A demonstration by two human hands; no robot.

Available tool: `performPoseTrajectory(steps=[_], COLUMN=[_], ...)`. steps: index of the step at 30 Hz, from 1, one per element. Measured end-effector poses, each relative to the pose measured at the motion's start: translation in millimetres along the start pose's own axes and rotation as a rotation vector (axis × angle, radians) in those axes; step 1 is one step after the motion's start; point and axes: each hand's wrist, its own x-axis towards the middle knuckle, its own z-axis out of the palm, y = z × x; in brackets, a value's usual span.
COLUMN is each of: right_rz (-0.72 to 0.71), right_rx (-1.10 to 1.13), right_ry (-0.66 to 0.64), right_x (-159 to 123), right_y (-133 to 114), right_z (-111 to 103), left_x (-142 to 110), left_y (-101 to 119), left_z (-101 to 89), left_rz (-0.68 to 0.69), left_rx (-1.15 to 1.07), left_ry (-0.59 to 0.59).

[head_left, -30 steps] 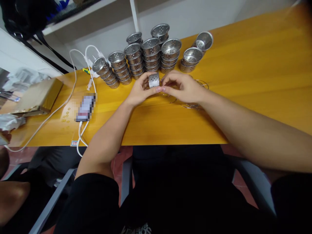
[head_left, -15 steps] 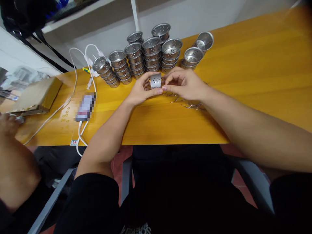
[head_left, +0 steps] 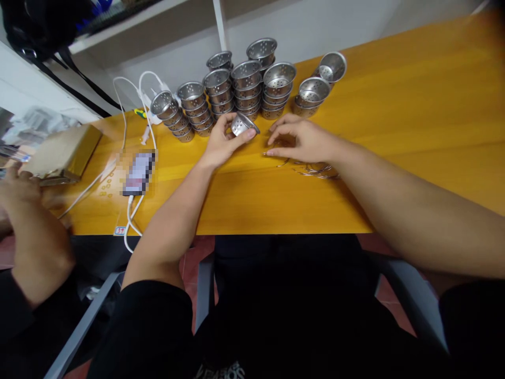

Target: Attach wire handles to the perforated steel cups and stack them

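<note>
My left hand (head_left: 226, 139) grips a small perforated metal strainer cup (head_left: 241, 125) between thumb and fingers, tilted with its flared rim toward the right. To the right, apart from the cup, my right hand (head_left: 302, 139) hovers with thumb and fingers spread and nothing visible held in them. Thin bent metal wires (head_left: 317, 171) lie on the table under and beside that hand, partly hidden by it. Behind both hands stand several stacks of matching strainer cups (head_left: 246, 79).
Further right are more strainer cups (head_left: 313, 92), one stack leaning. A phone (head_left: 139, 173) with white cables lies left on the wooden table (head_left: 252, 210), near small yellowish rings (head_left: 106, 185). A cardboard box (head_left: 65, 152) sits beyond. At far left is another person's arm (head_left: 39, 237).
My right hand has come away from the cup, its fingers parting. My left hand has turned the cup, so its rim now tips rightward. The other person's arm has moved in at far left.
</note>
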Motion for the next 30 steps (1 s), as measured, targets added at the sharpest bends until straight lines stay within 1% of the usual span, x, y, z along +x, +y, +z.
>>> performPoseTrajectory(steps=[2, 5, 8, 10, 12, 14, 16, 17, 18, 19, 20, 23, 26, 30], right_rz=[-0.005, -0.054, -0.083, -0.084, -0.055, 0.015, 0.106, 0.155, 0.208, 0.267, 0.328, 0.459, 0.514, 0.525], right_rx=[-0.018, -0.016, -0.016, -0.034, -0.073, -0.156, -0.269, -0.322, -0.374, -0.419, -0.454, -0.526, -0.565, -0.607], right_ry=[0.045, 0.112, 0.128, 0.137, 0.189, 0.310, 0.477, 0.539, 0.567, 0.574, 0.555, 0.435, 0.355, 0.331], right_x=[-1.4, -1.5, 0.2, 1.9, 3.8, 5.2, 5.6, 5.4, 5.0, 4.6, 4.1, 3.7, 4.3, 4.4], right_y=[-4.7, -19.4, -34.4, -40.1, -40.1, -33.3, -20.5, -12.8, -4.8, 3.1, 10.3, 25.9, 31.1, 30.9], right_z=[3.2, 12.3, 20.3, 18.8, 8.6, -9.6, -30.6, -40.0, -47.6, -53.2, -56.5, -55.5, -48.2, -42.3], left_x=[-0.8, -1.6, -1.6, -2.5, -4.8, -7.7, -10.3, -11.3, -12.1, -12.7, -13.3, -14.5, -15.6, -17.4], left_y=[2.1, 4.0, 2.9, 2.1, 2.7, 5.0, 8.1, 9.7, 11.3, 12.7, 14.0, 16.8, 18.0, 20.9], left_z=[4.5, 13.3, 20.1, 21.5, 20.1, 17.0, 14.0, 12.9, 12.2, 11.9, 11.8, 12.2, 12.9, 14.6], left_rz=[0.015, 0.055, 0.095, 0.098, 0.064, 0.008, -0.027, -0.031, -0.032, -0.034, -0.038, -0.053, -0.060, -0.103], left_rx=[-0.020, -0.036, -0.056, -0.069, -0.055, -0.018, 0.022, 0.037, 0.050, 0.062, 0.072, 0.085, 0.077, 0.061], left_ry=[-0.051, -0.137, -0.173, -0.176, -0.174, -0.170, -0.173, -0.175, -0.182, -0.191, -0.202, -0.219, -0.226, -0.253])
